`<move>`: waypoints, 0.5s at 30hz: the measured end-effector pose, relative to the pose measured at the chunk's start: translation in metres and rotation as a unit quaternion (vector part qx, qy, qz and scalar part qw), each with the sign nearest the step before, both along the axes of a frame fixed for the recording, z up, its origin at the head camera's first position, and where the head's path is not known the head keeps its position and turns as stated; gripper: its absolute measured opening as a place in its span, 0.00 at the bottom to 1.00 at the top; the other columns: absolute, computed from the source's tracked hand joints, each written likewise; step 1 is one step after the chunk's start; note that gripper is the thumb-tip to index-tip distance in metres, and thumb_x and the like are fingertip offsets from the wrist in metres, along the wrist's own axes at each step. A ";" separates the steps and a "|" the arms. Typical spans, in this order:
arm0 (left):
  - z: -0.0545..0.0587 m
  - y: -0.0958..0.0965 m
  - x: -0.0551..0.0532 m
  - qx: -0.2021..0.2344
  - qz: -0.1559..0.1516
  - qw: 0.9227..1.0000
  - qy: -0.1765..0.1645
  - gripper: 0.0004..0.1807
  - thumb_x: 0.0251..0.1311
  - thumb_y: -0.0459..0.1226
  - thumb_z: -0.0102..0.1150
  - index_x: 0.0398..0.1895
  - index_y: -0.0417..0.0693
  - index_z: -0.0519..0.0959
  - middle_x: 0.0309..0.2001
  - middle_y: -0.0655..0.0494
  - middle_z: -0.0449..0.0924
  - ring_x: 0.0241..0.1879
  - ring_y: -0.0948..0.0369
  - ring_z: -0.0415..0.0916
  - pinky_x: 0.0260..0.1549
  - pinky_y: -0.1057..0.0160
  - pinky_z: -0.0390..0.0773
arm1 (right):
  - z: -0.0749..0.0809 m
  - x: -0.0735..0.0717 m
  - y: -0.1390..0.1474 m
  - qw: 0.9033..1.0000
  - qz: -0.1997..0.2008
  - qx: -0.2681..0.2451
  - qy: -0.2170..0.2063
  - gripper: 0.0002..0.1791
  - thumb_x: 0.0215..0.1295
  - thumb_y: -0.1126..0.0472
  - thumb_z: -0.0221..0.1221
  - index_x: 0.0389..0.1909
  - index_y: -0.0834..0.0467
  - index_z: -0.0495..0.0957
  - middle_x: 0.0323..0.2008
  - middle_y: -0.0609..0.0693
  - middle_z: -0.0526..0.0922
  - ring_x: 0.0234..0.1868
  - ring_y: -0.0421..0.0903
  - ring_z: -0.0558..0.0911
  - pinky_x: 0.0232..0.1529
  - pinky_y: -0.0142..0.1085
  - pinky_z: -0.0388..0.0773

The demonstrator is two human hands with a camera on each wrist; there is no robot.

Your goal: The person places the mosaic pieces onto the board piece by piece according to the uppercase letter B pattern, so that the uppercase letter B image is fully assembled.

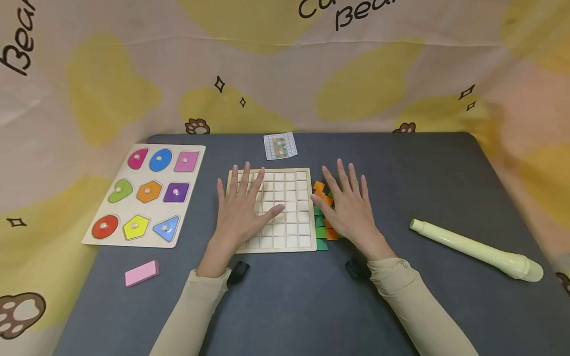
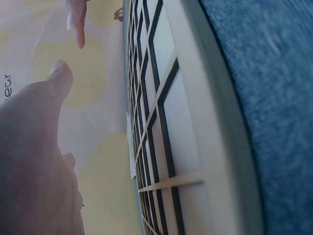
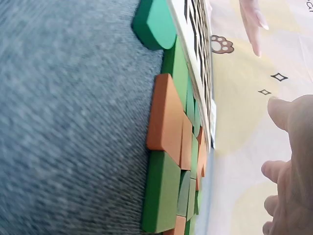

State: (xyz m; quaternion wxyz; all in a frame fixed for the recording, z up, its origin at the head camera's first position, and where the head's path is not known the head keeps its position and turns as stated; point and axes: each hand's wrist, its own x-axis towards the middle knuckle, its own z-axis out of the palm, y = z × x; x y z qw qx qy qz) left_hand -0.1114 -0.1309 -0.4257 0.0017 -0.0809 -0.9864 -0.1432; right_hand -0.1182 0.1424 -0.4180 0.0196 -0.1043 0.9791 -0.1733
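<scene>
My left hand [image 1: 240, 210] is spread flat over the left part of a wooden grid board [image 1: 291, 227], fingers straight and holding nothing. In the left wrist view a gap shows between that hand [image 2: 36, 127] and the board's raised lattice [image 2: 171, 183]. My right hand [image 1: 352, 212], also spread with straight fingers, is over a cluster of green and orange blocks [image 1: 321, 231] along the board's right edge. It partly hides them. The right wrist view shows these blocks [image 3: 166, 115] packed side by side, with the right hand [image 3: 298, 152] raised apart from them.
A small printed pattern card [image 1: 280, 146] lies behind the board. On the left are a shape puzzle board [image 1: 151, 210] with colored knobbed pieces and a pink block [image 1: 141, 273]. A pale yellow-green tube-shaped object [image 1: 474, 248] lies at the right. Patterned cloth [image 1: 249, 64] hangs behind the table.
</scene>
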 end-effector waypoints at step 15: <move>0.000 -0.002 0.003 -0.012 0.006 1.000 -0.007 0.59 0.62 0.78 0.47 0.88 0.66 0.39 0.89 0.54 0.26 0.87 0.50 0.18 0.80 0.33 0.23 | 0.000 -0.003 0.004 1.000 0.007 -0.002 -0.023 0.47 0.78 0.29 0.48 0.88 0.43 0.44 0.88 0.55 0.36 0.88 0.62 0.36 0.84 0.65 0.33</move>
